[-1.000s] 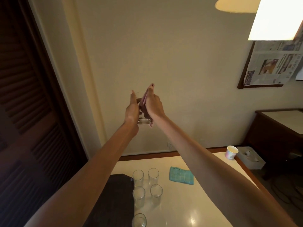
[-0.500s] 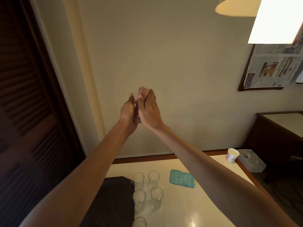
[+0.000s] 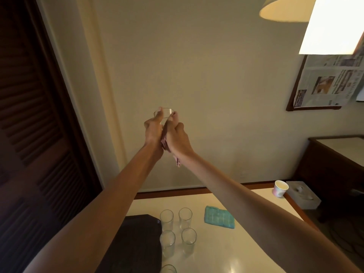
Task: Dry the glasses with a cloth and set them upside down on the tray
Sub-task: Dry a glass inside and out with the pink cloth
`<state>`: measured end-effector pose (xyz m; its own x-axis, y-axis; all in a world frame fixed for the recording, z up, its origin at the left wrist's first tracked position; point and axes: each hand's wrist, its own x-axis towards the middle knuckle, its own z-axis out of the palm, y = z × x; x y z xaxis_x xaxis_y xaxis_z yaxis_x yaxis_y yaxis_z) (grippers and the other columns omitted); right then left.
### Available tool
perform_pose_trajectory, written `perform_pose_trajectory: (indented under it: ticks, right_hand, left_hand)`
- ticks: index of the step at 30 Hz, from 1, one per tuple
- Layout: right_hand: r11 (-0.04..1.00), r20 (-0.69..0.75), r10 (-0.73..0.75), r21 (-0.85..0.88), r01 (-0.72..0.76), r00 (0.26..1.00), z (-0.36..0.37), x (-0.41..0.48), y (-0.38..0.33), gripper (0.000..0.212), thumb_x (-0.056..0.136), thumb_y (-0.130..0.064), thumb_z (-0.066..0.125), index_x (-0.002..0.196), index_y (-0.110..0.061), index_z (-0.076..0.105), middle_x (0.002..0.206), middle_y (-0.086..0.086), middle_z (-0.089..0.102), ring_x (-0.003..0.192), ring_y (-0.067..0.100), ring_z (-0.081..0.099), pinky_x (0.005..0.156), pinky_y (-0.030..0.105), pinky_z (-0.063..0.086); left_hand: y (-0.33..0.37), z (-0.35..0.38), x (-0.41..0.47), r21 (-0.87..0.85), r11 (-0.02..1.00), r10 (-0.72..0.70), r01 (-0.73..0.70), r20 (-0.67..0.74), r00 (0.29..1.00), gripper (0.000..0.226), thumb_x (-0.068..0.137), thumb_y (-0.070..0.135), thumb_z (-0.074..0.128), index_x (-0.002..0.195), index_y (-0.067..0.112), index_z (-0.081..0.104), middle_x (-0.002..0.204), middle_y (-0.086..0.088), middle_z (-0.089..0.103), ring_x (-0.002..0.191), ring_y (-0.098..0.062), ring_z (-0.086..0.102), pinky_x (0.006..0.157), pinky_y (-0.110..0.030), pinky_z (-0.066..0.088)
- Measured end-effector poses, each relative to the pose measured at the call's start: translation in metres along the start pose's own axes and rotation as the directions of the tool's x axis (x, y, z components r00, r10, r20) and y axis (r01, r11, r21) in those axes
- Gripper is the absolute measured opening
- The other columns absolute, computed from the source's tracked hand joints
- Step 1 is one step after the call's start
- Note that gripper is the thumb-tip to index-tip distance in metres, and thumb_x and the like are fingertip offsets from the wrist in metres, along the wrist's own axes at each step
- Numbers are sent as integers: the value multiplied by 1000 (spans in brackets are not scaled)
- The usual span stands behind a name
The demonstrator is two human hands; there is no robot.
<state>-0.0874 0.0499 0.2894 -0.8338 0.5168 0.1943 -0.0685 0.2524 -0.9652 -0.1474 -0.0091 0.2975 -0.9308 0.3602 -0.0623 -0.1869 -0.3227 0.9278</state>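
Drying is the step in hand. Raised at arm's length against the wall, the left hand (image 3: 153, 129) wraps its fingers around a clear glass (image 3: 165, 113), whose rim shows above the knuckles. The right hand (image 3: 176, 137) presses a pinkish cloth (image 3: 165, 138) against the glass, fingers closed on the fabric, a tail of it hanging below the wrist.

On the table (image 3: 226, 251) below stand four upright glasses (image 3: 178, 231) in a square just beside the dark tray (image 3: 136, 241), with a fifth glass (image 3: 168, 269) cut off at the bottom edge. A folded teal cloth (image 3: 219, 216) lies near them. Nothing can be seen on the tray yet, so the task looks barely begun.

Next, probably, the held glass must be turned mouth down and lowered onto the tray without knocking its neighbours.

Most of the held glass is hidden behind the hands; whether it is dry cannot be told. The tray's near part is covered by the left arm.
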Motion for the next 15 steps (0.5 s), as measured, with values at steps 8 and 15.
perform_pose_trajectory:
  ticks: [8,15]
  right_hand:
    - [963,-102,-253,-120,240,962,-9,21,-20,49,104,-50,35,127,-10,51,121,7,63,108,21,64,89,34,50]
    - [960,10,217,179,-215,976,-2,30,-16,74,100,-64,17,85,-18,73,93,13,75,86,27,73,88,42,58]
  left_hand:
    - [4,-3,-1,-47,999,4,3,161,987,56,111,47,33,118,6,70,108,-15,71,89,-25,70,66,-32,55]
    - [8,7,-4,53,997,50,-54,75,996,51,96,58,61,113,11,70,97,-3,77,84,-17,75,63,-27,54]
